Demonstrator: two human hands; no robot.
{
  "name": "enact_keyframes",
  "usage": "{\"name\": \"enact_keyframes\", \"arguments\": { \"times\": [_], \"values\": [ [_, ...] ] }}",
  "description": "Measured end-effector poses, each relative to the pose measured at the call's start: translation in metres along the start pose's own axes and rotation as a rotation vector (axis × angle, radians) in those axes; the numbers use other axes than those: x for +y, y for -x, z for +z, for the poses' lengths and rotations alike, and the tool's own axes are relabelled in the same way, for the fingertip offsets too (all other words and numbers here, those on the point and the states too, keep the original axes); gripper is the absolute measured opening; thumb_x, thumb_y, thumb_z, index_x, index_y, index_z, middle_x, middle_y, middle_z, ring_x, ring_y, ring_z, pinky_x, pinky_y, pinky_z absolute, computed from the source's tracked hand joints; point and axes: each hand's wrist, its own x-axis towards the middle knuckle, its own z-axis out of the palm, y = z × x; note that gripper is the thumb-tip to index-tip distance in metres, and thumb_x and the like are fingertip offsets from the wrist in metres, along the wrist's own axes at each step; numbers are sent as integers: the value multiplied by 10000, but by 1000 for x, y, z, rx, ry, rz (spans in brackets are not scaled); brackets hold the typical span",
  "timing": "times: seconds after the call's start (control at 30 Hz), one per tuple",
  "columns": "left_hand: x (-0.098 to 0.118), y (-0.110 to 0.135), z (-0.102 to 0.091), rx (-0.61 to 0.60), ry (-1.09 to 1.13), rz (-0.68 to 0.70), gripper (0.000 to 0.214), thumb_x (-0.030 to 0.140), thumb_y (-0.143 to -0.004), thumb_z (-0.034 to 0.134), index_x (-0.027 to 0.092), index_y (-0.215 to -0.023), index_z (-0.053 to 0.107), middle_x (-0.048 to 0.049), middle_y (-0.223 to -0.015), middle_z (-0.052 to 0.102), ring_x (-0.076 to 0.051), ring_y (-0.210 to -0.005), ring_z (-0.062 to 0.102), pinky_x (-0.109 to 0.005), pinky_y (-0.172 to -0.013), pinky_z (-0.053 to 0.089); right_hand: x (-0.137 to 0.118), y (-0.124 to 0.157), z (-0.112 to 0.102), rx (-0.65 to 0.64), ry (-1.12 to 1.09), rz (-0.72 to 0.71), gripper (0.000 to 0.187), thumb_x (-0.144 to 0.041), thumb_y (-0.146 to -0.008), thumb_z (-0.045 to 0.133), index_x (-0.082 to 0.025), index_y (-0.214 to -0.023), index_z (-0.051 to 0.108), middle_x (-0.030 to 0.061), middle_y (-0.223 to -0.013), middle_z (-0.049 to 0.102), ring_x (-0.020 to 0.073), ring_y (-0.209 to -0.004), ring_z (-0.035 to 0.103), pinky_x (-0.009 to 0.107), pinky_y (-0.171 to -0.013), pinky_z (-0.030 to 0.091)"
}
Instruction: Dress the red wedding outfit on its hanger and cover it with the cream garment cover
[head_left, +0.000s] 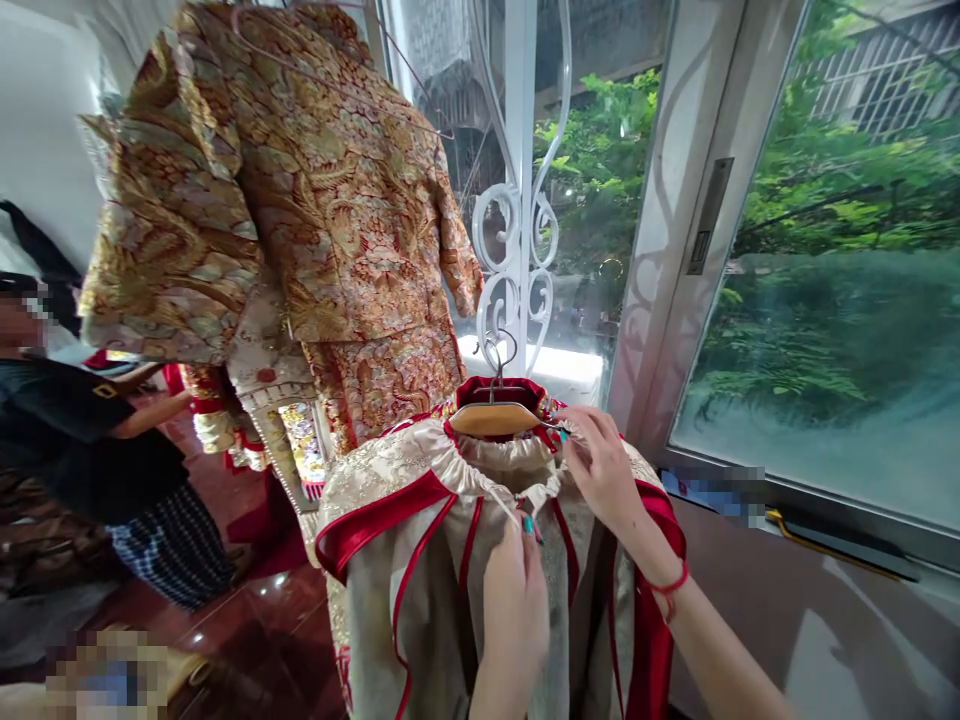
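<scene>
A cream and red garment (pixel 405 560) hangs inside out on a wooden hanger (pixel 491 417) with a metal hook, close in front of me. Its gathered cream waistband has a thin drawstring (pixel 510 507). My left hand (pixel 514 600) pinches the drawstring below the gather, fingers closed. My right hand (pixel 600 465) is closed on the gathered fabric at the right end of the hanger. A red cord circles my right wrist.
A gold and red embroidered jacket and skirt (pixel 300 220) hang high on the left. White scrolled ironwork (pixel 517 250) and a window with trees fill the back and right. Another person in dark clothes (pixel 82 450) stands at the left over a dark red floor.
</scene>
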Motion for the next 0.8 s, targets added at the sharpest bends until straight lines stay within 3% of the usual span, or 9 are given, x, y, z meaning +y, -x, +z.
{"name": "enact_keyframes", "arguments": {
  "times": [0.1,0.2,0.27,0.33,0.43,0.57,0.67,0.8],
  "values": [
    [-3,19,-3,-25,-258,9,484,426,-954,297,138,-1229,572,-146,-941,701,-277,-812,640,-360,-708,434,-20,23,-6,-143,-57,-269,457,-58,-903,439,-279,-1284,559,76,-1350,559,260,-1350,419,499,-1067,431],
    [9,31,-14,-61,-320,35,527,356,-964,255,140,-1404,450,-159,-1103,705,-286,-928,666,-370,-775,461,-34,35,-11,-346,7,-449,539,-21,-879,454,-315,-1320,555,51,-1442,505,283,-1434,321,545,-1101,405],
    [18,36,-21,-73,-308,73,530,325,-967,254,146,-1442,409,-150,-1167,691,-270,-998,658,-356,-834,466,-40,35,-12,-336,23,-511,465,-46,-895,489,-278,-1285,592,79,-1360,580,279,-1383,404,520,-1086,431],
    [22,38,-28,-76,-266,101,522,313,-969,260,148,-1439,415,-137,-1134,697,-248,-967,657,-333,-840,471,-41,31,-11,-280,-47,-574,353,-84,-926,502,-227,-1222,632,88,-1134,693,228,-1199,574,432,-1027,494],
    [19,38,-38,-93,-219,100,492,350,-974,272,160,-1371,491,-87,-892,698,-222,-762,621,-320,-753,474,-40,24,-9,-265,-261,-618,278,-127,-967,459,-199,-1132,671,55,-871,724,164,-873,669,329,-873,554],
    [11,37,-43,-82,-201,102,368,290,-940,350,192,-1215,575,-47,-795,629,-209,-714,557,-306,-714,419,-41,14,-1,-275,-438,-454,316,-145,-983,420,-214,-1128,692,18,-724,668,126,-643,615,234,-584,492],
    [10,38,-37,-141,-161,161,252,225,-900,384,211,-1009,610,-20,-715,550,-191,-657,477,-296,-649,350,-45,10,10,-328,-322,-489,321,-155,-987,411,-210,-1106,704,13,-676,639,133,-590,572,250,-533,428],
    [8,41,-36,-204,-60,226,171,237,-888,387,227,-811,539,9,-655,451,-171,-610,357,-307,-606,282,-46,13,21,-467,-67,-607,325,-140,-972,419,-192,-1185,659,70,-876,709,169,-747,628,291,-631,472]
  ]
}}
